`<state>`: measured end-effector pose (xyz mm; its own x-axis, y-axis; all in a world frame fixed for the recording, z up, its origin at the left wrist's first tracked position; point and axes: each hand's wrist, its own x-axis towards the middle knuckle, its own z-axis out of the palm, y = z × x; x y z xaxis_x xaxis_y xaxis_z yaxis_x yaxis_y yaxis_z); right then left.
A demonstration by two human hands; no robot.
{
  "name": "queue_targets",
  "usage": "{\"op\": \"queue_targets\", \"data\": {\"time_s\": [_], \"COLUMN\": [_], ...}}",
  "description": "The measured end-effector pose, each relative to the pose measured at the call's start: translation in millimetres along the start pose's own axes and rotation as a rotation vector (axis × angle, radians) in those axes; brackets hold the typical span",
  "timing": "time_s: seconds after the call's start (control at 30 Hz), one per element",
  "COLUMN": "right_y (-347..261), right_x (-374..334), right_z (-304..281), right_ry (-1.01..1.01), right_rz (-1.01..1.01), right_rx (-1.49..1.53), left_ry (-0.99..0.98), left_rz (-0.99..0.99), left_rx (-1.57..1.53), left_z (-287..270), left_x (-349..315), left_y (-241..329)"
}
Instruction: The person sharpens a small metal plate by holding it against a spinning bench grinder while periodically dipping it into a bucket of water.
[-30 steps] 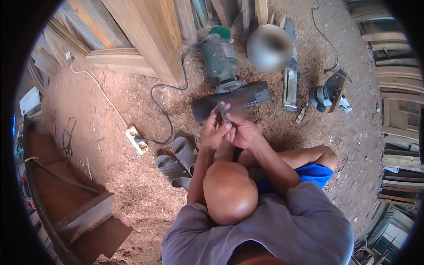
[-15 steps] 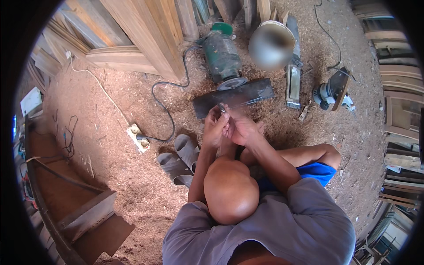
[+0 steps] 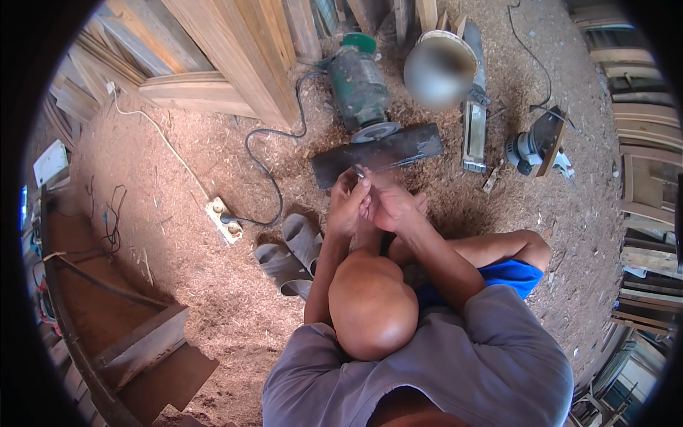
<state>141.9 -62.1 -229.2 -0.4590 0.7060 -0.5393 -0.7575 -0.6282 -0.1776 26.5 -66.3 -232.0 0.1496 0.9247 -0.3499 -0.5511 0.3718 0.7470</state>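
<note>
We have both hands up close together, fingers narrow: the left hand [image 3: 344, 205] and right hand [image 3: 393, 208] pinch a small dark piece [image 3: 358, 171] between their fingertips. It sits over the near edge of the dark board [image 3: 377, 156], on the person's side of the grinding wheel [image 3: 375, 132]; most of it is hidden by fingers, so we can't tell its full shape, nor whether it touches the board.

Risks, as we judge them: the piece is small, so a loose pinch could let it drop into the wood shavings [image 3: 192, 299] and get lost. Bare fingertips are near the wheel (we can't tell if it's spinning), so a slip forward could scrape skin if it is. The green grinder motor [image 3: 359, 85] lies on the floor with no clamp that we can see; a knock could shift it. Its dark cable [image 3: 265, 167] loops loosely to the power strip [image 3: 223, 220], so a snagged foot could tug it. Hot sparks on dry shavings could smoulder.
</note>
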Motion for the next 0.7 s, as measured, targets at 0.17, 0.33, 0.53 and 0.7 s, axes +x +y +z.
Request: {"op": "queue_targets", "data": {"time_s": [0.17, 0.33, 0.53, 0.7], "right_y": [-2, -11, -16, -12], "right_x": [-4, -17, -25, -31], "right_z": [4, 5, -4, 0], "right_ry": [0.025, 0.031, -0.041, -0.005], "right_rz": [0.013, 0.015, -0.064, -0.059], "right_rx": [0.0, -0.075, -0.286, -0.389], "left_ry": [-0.003, -0.112, -0.431, -0.548], "left_rz": [-0.017, 0.112, 0.17, -0.039], "left_rx": [-0.01, 0.036, -0.006, -0.374], "left_z": [-2, 2, -17, -15], "left_x": [0, -2, 1, -1], "left_y": [-2, 2, -11, -10]}}
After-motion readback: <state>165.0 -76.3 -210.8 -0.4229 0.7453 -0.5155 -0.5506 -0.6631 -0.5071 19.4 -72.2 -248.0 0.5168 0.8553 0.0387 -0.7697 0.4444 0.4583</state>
